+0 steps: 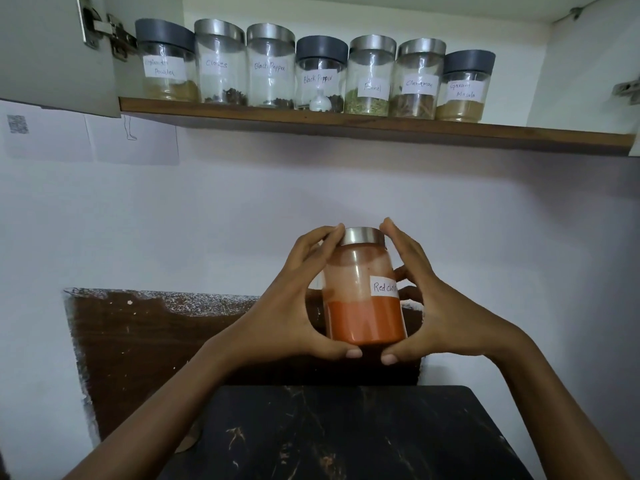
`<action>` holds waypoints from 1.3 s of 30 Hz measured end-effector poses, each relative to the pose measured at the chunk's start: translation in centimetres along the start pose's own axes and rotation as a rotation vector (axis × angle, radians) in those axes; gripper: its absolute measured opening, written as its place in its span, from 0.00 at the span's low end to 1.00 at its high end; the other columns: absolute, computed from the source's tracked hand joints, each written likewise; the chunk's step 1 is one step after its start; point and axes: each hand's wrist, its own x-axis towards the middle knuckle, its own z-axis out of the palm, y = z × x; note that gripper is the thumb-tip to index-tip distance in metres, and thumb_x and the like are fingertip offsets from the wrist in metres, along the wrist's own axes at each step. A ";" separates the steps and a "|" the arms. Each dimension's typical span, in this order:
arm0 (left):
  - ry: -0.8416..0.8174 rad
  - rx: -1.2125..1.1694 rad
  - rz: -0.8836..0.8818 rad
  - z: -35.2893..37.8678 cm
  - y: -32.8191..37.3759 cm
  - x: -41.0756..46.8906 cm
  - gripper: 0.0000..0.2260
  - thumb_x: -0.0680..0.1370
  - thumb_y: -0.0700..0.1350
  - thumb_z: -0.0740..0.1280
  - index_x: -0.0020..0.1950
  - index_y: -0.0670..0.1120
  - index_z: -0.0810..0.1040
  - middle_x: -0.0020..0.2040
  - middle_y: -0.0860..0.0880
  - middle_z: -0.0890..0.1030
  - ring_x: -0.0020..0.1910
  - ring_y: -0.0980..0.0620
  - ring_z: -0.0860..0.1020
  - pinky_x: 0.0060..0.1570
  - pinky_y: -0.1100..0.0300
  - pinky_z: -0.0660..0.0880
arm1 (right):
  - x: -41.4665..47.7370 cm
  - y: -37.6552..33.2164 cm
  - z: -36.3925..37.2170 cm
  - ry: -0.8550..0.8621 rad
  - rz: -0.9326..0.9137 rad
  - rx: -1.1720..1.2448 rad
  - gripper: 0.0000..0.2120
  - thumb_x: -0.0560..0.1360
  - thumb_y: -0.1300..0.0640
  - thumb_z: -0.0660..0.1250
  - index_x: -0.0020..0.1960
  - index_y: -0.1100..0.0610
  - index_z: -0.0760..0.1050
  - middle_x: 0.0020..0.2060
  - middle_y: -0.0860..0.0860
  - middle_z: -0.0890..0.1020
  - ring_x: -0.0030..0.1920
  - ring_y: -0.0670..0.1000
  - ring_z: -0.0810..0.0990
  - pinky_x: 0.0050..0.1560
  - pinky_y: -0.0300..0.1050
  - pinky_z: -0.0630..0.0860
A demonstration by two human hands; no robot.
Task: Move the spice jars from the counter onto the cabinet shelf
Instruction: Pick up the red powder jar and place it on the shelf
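Item: red chilli jar (364,289), steel-lidded, held aloft over the counter (346,434) between left hand (294,306) and right hand (436,306), fingers curled round it; seven jars shelved on cabinet shelf (346,124) (this one apparently last).

Pale lilac-white wall (346,188), dim even light, worn dark brown board (145,341) against it beyond the far edge of the black marbled desk (311,438), paper sheets (138,150) upper left, one perhaps with a QR code, white cabinet door (45,46) on metal hinge (112,32)
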 end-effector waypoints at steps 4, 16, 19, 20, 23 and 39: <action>-0.032 -0.076 -0.046 -0.1 -0.2 0.2 0.54 0.60 0.51 0.79 0.74 0.64 0.46 0.72 0.68 0.50 0.71 0.69 0.54 0.64 0.67 0.67 | -0.3 -0.2 -0.5 -0.051 0.057 0.106 0.56 0.52 0.45 0.79 0.63 0.21 0.42 0.66 0.28 0.54 0.63 0.39 0.67 0.52 0.31 0.75; -0.034 -0.143 -0.066 0.7 -0.6 0.7 0.55 0.60 0.49 0.81 0.74 0.64 0.46 0.71 0.68 0.52 0.72 0.61 0.59 0.55 0.60 0.78 | -0.6 -0.5 -1.1 0.038 0.051 -0.033 0.57 0.54 0.46 0.77 0.65 0.28 0.38 0.63 0.23 0.48 0.63 0.36 0.64 0.48 0.25 0.73; -0.046 -0.173 -0.077 0.7 -0.6 0.6 0.55 0.60 0.48 0.81 0.74 0.65 0.47 0.70 0.69 0.52 0.72 0.60 0.59 0.55 0.52 0.78 | -0.6 -0.7 -1.2 0.037 0.063 -0.020 0.54 0.53 0.47 0.77 0.65 0.29 0.44 0.61 0.25 0.52 0.61 0.39 0.67 0.48 0.28 0.75; -0.049 -0.172 -0.079 0.7 -0.6 0.6 0.55 0.59 0.49 0.81 0.74 0.65 0.47 0.71 0.69 0.52 0.72 0.59 0.59 0.56 0.50 0.78 | -0.6 -0.7 -1.2 0.047 0.060 -0.022 0.53 0.53 0.47 0.77 0.66 0.30 0.46 0.62 0.25 0.53 0.61 0.40 0.68 0.49 0.29 0.75; -0.053 -0.157 -0.077 0.6 -0.7 0.6 0.55 0.59 0.52 0.80 0.74 0.66 0.46 0.71 0.70 0.51 0.73 0.58 0.59 0.59 0.46 0.75 | -0.7 -0.8 -1.2 0.071 0.048 -0.010 0.53 0.52 0.47 0.77 0.66 0.32 0.49 0.63 0.27 0.54 0.62 0.41 0.68 0.51 0.32 0.76; -0.084 0.012 -0.024 0.2 -0.2 2.8 0.53 0.59 0.56 0.78 0.71 0.69 0.43 0.68 0.74 0.50 0.66 0.73 0.59 0.55 0.76 0.70 | -0.8 -0.5 -2.6 0.130 0.031 -0.054 0.53 0.51 0.47 0.78 0.65 0.30 0.49 0.62 0.27 0.56 0.60 0.39 0.69 0.47 0.31 0.77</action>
